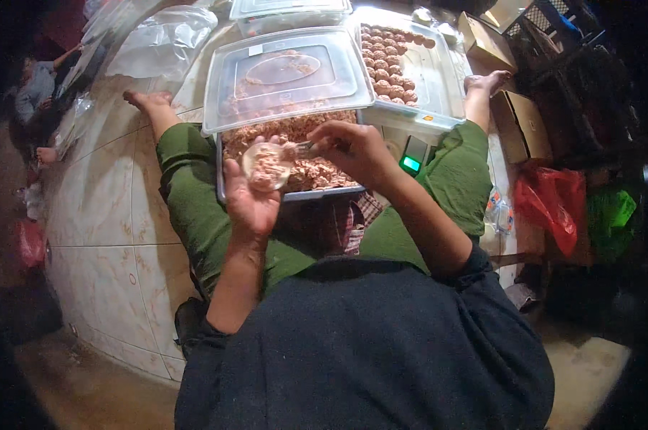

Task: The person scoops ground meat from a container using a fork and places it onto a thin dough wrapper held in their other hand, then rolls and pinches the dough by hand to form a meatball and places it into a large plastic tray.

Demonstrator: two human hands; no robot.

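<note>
My left hand (pixel 251 195) is palm up and holds a round pale dough wrapper (pixel 266 166) with pinkish minced filling on it. My right hand (pixel 352 147) grips a small utensil (pixel 304 149) whose tip touches the filling on the wrapper. Both hands hover over a clear plastic container of pink minced filling (pixel 317 172) that rests on my lap, between my green-trousered legs. Its clear lid (pixel 284 75) lies tilted across the container's far end.
A white tray (pixel 438 79) with several rows of formed round dumplings (pixel 388 61) stands ahead on the right. A small scale with a green display (pixel 410 162) sits under it. Cardboard boxes (pixel 521 122), a red bag (pixel 553 204) and a green bag (pixel 611 211) lie right; plastic bags (pixel 159 43) and another person (pixel 40 86) left.
</note>
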